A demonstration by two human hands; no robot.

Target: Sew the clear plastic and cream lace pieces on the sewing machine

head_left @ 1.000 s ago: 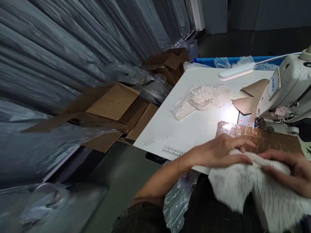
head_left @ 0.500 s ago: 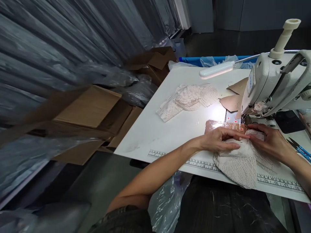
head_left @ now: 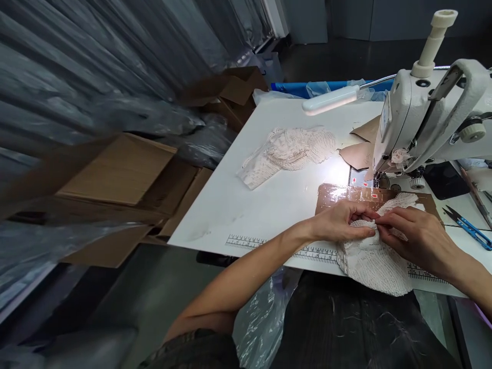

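A cream lace fabric piece [head_left: 378, 266] hangs a little over the table's front edge, pinched between both of my hands. My left hand [head_left: 346, 220] grips its upper left edge with thumb and fingers. Close beside it, my right hand [head_left: 415, 233] pinches the same edge, the fingertips of both hands nearly touching. Just beyond my fingers lies a brown taped plate [head_left: 334, 197] on the sewing machine bed. The white sewing machine [head_left: 407, 118] stands behind it, its needle area apart from the fabric.
More cream lace [head_left: 295, 151] lies on the white table [head_left: 215, 215]. Tan paper patterns [head_left: 355, 154] sit beside the machine head, under a lamp [head_left: 330, 100]. Blue thread snips [head_left: 469, 225] and a dark phone-like slab [head_left: 442, 180] are at right. Cardboard boxes [head_left: 119, 169] stand left.
My right hand has drawn back from near the needle toward my left hand, and now pinches the lace edge. More of the brown plate shows. The view has shifted slightly right.
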